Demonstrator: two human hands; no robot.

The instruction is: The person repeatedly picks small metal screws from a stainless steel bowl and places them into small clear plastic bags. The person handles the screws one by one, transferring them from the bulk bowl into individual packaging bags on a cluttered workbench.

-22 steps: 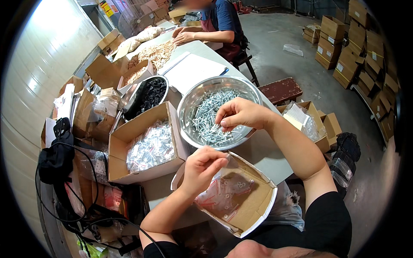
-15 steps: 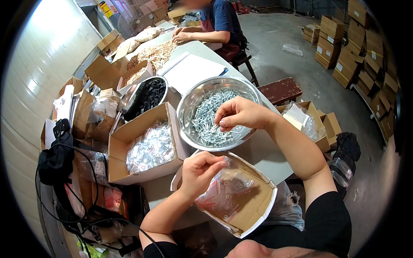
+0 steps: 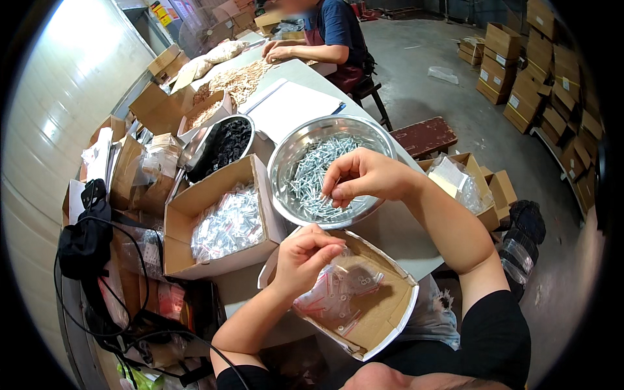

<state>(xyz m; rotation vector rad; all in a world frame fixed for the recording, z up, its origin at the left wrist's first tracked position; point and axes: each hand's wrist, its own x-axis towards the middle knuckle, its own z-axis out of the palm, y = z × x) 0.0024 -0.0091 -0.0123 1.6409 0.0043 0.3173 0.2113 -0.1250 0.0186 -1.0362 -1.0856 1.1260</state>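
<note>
A steel bowl (image 3: 275, 170) full of silvery screws (image 3: 312, 170) stands on the table in front of me. Over its near right side, my right hand (image 3: 367, 177) is closed in a pinch; screws behind the fingertips hide whether one is held. My left hand (image 3: 305, 259) is lower and to the left, thumb and forefinger pinched at what looks like a small clear plastic bag (image 3: 344, 255), partly hidden. Beneath it sits an open cardboard tray (image 3: 387, 313) holding several clear zip bags (image 3: 331, 292) with red strips and small white rings inside.
To the left, a white cardboard box (image 3: 184, 227) holds many filled clear bags. Behind it are a metal bowl of black pieces (image 3: 229, 142) and white paper (image 3: 292, 107). A co-worker (image 3: 335, 42) sits at the table's far end. A dark red bench (image 3: 424, 136) stands right.
My right hand has shifted very slightly, its fingertips still pinched over the screws. The left fingertips have tipped a little lower, and the clear plastic at them shows less.
</note>
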